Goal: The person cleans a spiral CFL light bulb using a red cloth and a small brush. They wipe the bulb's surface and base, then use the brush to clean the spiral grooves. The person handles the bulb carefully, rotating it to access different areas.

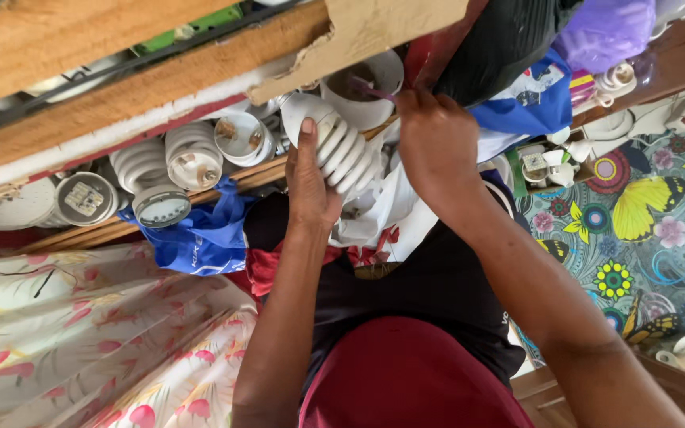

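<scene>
My left hand [311,186] grips a white spiral lamp bulb [341,149] by its coiled glass, the white base pointing up and left. My right hand [436,143] is closed on a thin purple-handled tool [373,89] whose tip points toward the bulb's base and a round white lamp housing [374,87] behind it. Both forearms reach up from the lower part of the view over my dark shirt and red cloth.
Several more spiral bulbs [164,162] and opened lamp bases [85,198] lie along a wooden ledge [120,95]. A blue bag [200,238], a black bag [501,43], a purple bag [604,32], floral fabric [81,333] and a butterfly-patterned surface [644,222] with white lamp parts surround me.
</scene>
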